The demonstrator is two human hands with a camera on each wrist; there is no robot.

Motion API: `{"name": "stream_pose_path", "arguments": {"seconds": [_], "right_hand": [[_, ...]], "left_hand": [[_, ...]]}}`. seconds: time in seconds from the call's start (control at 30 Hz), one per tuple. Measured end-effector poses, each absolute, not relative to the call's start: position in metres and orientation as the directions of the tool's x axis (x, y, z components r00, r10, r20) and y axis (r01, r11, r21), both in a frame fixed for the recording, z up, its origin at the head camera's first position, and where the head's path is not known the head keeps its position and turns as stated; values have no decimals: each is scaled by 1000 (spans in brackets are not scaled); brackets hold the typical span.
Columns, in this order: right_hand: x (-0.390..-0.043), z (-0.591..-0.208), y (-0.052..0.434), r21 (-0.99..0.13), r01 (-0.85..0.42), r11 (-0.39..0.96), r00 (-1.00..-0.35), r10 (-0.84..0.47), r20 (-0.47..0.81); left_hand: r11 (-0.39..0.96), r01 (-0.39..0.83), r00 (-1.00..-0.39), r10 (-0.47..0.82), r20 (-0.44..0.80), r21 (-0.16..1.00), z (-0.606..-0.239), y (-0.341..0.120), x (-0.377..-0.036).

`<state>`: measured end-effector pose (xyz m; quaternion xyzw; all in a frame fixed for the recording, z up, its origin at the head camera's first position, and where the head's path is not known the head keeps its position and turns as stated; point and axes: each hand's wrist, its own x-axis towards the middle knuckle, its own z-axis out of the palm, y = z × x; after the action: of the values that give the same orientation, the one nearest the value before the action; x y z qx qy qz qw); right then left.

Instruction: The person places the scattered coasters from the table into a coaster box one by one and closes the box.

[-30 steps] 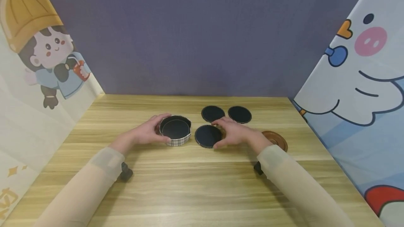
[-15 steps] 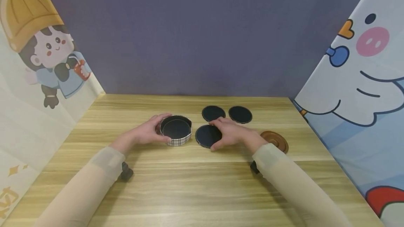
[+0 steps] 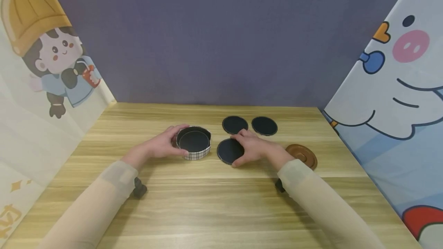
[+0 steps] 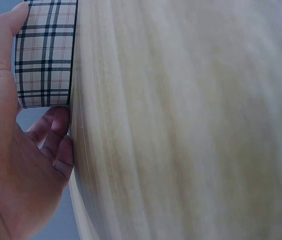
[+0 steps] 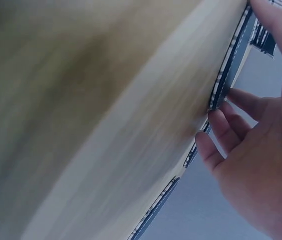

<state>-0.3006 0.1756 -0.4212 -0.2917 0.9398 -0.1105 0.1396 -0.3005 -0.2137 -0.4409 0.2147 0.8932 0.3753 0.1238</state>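
Note:
A round plaid holder [image 3: 194, 153] with a black disc inside stands on the wooden table [image 3: 214, 203]. My left hand [image 3: 174, 141] grips its left wall, thumb in front and fingers behind; the left wrist view shows the plaid wall [image 4: 46, 55] against my palm and left fingers [image 4: 56, 145]. Just right of the holder lies a black round coaster [image 3: 228, 151]. My right hand [image 3: 238, 150] pinches its right edge, thumb at the near side and fingers at the far side. In the right wrist view my right fingers [image 5: 220, 130] curl at the coaster's stitched rim [image 5: 228, 75].
Two more black coasters [image 3: 235, 124] [image 3: 264, 125] lie side by side behind my right hand. A brown round disc [image 3: 302, 155] sits to the right of my right wrist. Cartoon panels wall in the table left and right, and a purple wall closes the back.
My right hand has slid a little left and closed over the coaster's right edge. The left hand and the holder have stayed put.

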Motion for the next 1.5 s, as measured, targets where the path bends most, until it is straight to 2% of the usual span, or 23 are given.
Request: {"name": "stream_pose_path", "arguments": {"seconds": [0.67,1.2,1.5], "right_hand": [[-268,-417,187,-289,-573,767,-755,-631,-177],[-270,-419,187,-296,-610,735,-723,-669,-172],[-270,-419,181,-309,-584,751,-736,-650,-189]], "left_hand": [[619,287,-878,475,-57,731,-441,-213,-300],[632,279,-879,471,-73,723,-439,-214,-299],[630,277,-879,472,-73,725,-440,-214,-299]]}}
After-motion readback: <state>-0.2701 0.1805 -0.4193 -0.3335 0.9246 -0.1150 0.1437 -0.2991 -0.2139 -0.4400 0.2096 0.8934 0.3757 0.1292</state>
